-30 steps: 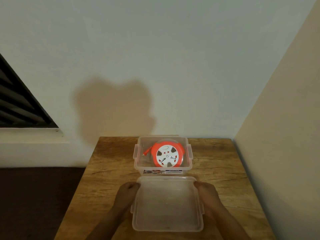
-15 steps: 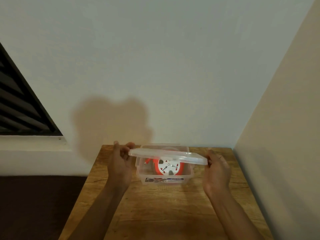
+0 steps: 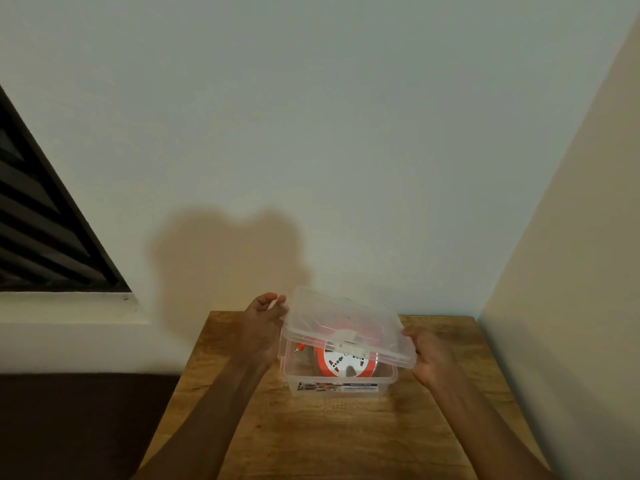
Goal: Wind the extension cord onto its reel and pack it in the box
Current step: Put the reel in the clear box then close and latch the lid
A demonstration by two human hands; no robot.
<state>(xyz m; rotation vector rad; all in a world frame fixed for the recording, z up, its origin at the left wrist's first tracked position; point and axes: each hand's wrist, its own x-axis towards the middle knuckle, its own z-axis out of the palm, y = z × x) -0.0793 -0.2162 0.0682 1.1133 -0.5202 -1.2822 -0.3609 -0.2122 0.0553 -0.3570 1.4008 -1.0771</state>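
Observation:
A clear plastic box stands on the wooden table near the wall. Inside it lies the orange and white cord reel, its orange plug end near the box's left wall. Over the box I hold the clear lid, tilted, with its near edge lower than its far edge. My left hand grips the lid's left side, fingers curled over the far corner. My right hand holds the lid's right near corner.
The table sits in a corner, with a pale wall behind and a cream wall close on the right. A dark louvred window is at the left. Dark floor lies left of the table.
I lifted the lid off the table in front of the box and carried it over the box. It now tilts above the opening, held at both sides.

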